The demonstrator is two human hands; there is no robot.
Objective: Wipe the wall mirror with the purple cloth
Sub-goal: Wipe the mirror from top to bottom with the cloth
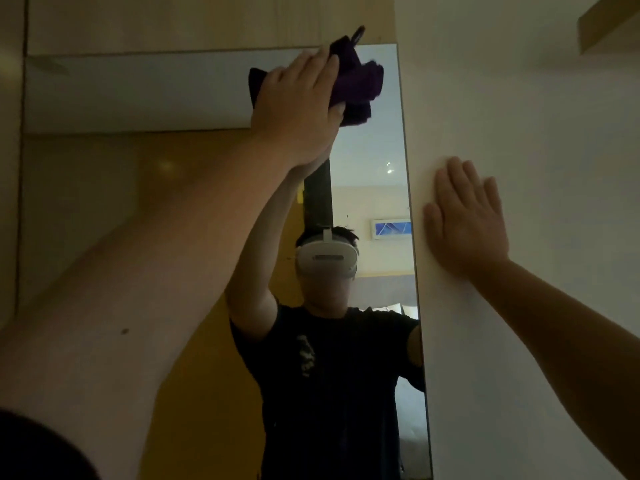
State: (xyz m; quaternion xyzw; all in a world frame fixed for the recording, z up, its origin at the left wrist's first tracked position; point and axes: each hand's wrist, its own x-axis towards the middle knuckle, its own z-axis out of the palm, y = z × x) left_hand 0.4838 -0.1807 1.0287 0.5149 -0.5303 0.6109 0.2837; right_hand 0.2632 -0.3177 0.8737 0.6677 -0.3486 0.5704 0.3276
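The tall wall mirror point(138, 98) fills the left and middle of the head view, and its right edge meets a white wall. A bunched purple cloth point(360, 83) is pressed against the glass near the mirror's top right corner. My left hand point(298, 109) covers the cloth and grips it, arm stretched up. My right hand point(465, 220) lies flat on the white wall just right of the mirror's edge, fingers spread, holding nothing. The glass reflects a person in a dark T-shirt wearing a white headset.
The white wall point(536, 133) runs along the mirror's right side. A wooden panel point(207, 19) sits above the mirror, and a wooden shelf corner point(609, 26) juts out at the top right.
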